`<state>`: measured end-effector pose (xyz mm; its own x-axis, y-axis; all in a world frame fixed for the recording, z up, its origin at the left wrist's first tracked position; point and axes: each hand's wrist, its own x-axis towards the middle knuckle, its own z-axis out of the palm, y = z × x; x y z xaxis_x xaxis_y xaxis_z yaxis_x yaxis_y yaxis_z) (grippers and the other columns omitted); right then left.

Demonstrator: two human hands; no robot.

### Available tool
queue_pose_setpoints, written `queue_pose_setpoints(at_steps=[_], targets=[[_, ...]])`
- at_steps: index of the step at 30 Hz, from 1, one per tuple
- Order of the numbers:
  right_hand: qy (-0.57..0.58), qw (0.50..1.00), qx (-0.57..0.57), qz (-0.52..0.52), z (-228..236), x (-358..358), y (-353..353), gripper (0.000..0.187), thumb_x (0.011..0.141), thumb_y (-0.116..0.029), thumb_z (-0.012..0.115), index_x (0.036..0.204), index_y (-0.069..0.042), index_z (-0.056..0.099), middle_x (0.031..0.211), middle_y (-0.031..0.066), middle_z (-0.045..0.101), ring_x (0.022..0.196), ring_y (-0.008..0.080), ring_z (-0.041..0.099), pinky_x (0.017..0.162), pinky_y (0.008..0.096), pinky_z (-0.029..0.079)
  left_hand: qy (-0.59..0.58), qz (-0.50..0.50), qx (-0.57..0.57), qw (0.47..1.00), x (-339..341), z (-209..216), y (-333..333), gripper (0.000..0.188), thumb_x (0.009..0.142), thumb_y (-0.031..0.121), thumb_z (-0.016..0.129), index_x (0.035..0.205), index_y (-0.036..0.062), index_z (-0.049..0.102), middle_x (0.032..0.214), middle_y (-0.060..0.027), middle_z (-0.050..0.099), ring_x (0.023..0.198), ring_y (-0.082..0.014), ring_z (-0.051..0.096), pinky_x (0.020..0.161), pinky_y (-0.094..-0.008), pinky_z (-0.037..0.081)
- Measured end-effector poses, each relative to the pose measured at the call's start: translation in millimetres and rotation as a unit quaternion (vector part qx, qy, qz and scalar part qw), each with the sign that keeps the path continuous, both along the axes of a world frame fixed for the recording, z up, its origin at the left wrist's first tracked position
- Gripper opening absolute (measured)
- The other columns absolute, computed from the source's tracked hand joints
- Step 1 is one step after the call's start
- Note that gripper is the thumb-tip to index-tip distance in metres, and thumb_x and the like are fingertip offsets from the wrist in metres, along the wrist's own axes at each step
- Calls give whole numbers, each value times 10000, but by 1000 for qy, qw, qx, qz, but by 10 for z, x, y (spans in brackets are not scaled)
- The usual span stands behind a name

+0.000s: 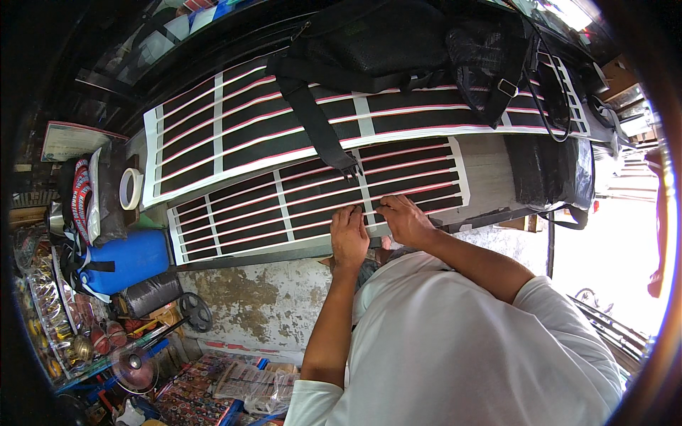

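A long black sheet (249,221) with white and red lines running along it and white cross bands lies on the bench before me. My left hand (349,240) is at its near edge, fingers bent and pressed together on the lowest strips. Just to the right, my right hand (407,222) is curled, its fingertips on the same sheet. Both hands seem to pinch the sheet between them, though the fingers' undersides are hidden. A second, larger striped sheet (245,135) lies behind it, partly covered by a black bag (376,42) whose strap hangs down onto the nearer sheet.
A roll of white tape (131,189) stands at the bench's left end, beside a blue container (128,261). Below left are a small fan (136,366) and hanging goods. A dark wrapped bundle (550,170) sits at the right end. A worn wall (249,298) lies under the bench.
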<state>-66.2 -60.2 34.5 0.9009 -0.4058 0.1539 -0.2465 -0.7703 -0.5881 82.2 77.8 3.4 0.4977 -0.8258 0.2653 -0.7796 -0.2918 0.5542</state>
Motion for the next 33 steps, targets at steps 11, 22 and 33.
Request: queue_pose_setpoints(at_steps=[11, 22, 33], targets=[[37, 998, -49, -7, 5, -25, 26, 433, 858, -51, 682, 1287, 1, 719, 1369, 167, 645, 1249, 356, 628, 1085, 486, 520, 65, 42, -6, 997, 21, 35, -95, 361, 918, -1, 699, 1275, 49, 710, 1203, -143, 699, 1140, -369, 660, 1001, -459, 559], [48, 997, -52, 19, -6, -18, 26, 468, 856, -92, 695, 1306, 34, 708, 1391, 164, 668, 1306, 328, 616, 1128, 455, 498, 74, 29, -27, 996, 46, -23, -125, 177, 926, -6, 716, 1098, 19, 745, 1162, -125, 709, 1100, -357, 675, 954, -447, 569], [76, 995, -52, 28, -12, -46, 2, 486, 855, -72, 705, 1334, 13, 702, 1445, 135, 653, 1341, 299, 602, 1158, 443, 482, 63, 6, 0, 998, 62, 82, -163, 164, 927, 27, 730, 1090, 17, 749, 1173, -116, 709, 1086, -346, 684, 932, -435, 581]])
